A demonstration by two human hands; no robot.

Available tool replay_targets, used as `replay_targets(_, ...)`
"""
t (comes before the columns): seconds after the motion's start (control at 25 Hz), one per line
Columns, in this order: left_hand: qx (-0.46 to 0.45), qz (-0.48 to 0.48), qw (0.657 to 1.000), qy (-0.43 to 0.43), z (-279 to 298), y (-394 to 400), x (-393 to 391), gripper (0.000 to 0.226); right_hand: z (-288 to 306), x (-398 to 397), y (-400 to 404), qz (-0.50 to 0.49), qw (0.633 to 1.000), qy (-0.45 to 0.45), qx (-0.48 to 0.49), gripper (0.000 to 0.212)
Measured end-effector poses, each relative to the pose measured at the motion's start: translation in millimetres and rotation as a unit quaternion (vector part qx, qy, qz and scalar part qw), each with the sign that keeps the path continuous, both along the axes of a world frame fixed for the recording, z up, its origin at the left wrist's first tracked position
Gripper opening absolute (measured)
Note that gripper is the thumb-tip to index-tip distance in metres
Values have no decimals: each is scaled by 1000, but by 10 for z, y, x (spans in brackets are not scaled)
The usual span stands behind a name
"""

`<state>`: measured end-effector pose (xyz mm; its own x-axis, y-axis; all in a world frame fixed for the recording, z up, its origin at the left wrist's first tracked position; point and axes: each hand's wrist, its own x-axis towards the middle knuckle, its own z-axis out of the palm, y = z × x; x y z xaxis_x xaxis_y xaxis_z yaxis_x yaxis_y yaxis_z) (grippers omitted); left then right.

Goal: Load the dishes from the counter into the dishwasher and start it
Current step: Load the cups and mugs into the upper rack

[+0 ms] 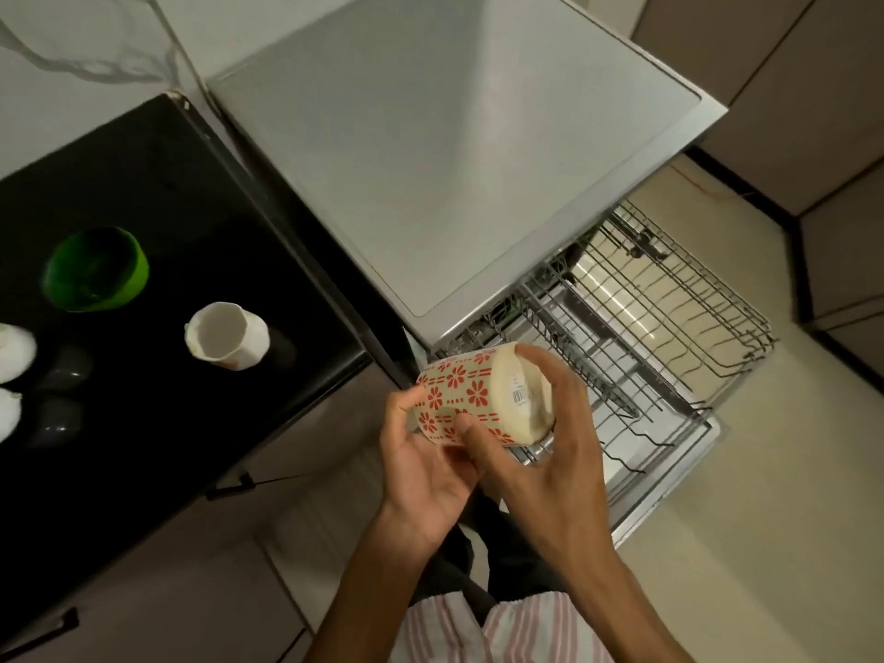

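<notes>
Both hands held the patterned cup [471,393], tipped base-up: left hand [421,452] curled under it, right hand [550,437] wrapped round the base. Loading step; next, probably set it mouth-down in the rack [646,327] beyond the right hand. White cup [227,337] and green bowl [95,270] waited on the counter [167,193], left of the hands.

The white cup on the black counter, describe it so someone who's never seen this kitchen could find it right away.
Start at the black counter left of the open dishwasher. Near its dishwasher-side edge, just right of the green bowl, stands the white cup, upright and apart from the rest. Unlike the green bowl it is plain white with faceted sides, and no hand is touching it.
</notes>
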<state>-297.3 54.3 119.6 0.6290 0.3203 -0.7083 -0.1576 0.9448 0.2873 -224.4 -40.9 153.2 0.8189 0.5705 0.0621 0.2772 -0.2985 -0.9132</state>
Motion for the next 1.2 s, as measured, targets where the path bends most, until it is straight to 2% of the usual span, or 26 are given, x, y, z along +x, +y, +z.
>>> replay_targets(0.16,-50,-41,998,7,-152,-193,84,54,-141,-54,-130,-57,997,58,-5,70)
replay_targets(0.36,-106,-23,994,-2,-383,-365,353,59,-428,196,-248,-97,979,179,6,90)
replay_targets(0.48,-136,-11,991,-2,-593,-424,574,60,-632,412,-308,-95,976,198,-7,93)
replay_targets(0.68,-121,2,992,21,-1082,-491,910,56,-1083,785,-317,-91,972,217,-7,87)
replay_targets(0.76,-89,-25,995,44,-1334,-463,1025,56,-1341,916,-297,-100,973,210,-4,85)
replay_targets(1.0,91,-100,981,140,-1952,-174,1381,41,-2096,1363,-43,-64,985,157,-19,84)
replay_targets(1.2,234,-129,939,218,-2255,230,1701,28,-2629,1813,393,7,995,87,-38,86)
